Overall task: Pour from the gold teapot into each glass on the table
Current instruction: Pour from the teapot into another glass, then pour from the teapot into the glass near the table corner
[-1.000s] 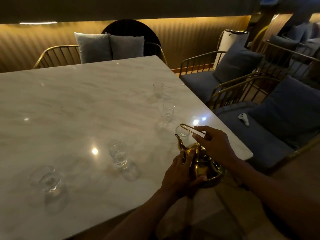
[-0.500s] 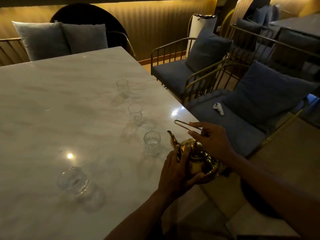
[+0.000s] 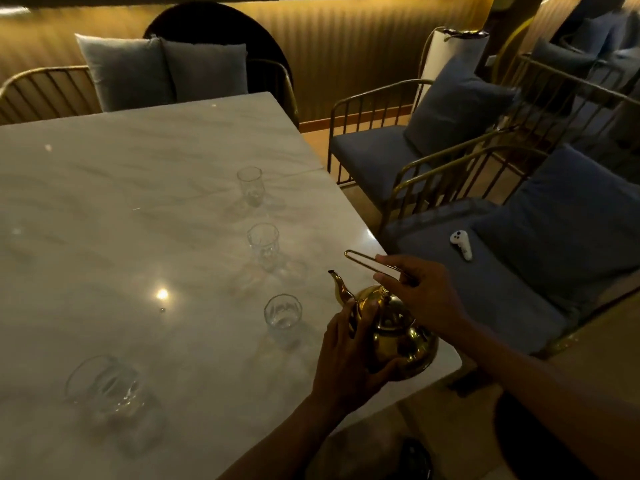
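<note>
Fingers of right hand pinched on wire handle; left hand wrapped around the rounded, polished gold teapot at marble table corner. Nearest clear glass just beside spout.

On the tabletop the teapot stands near the 5 o'clock corner; four glasses lie from 10 to 12 o'clock of it, the nearest glass just beside the spout.
</note>
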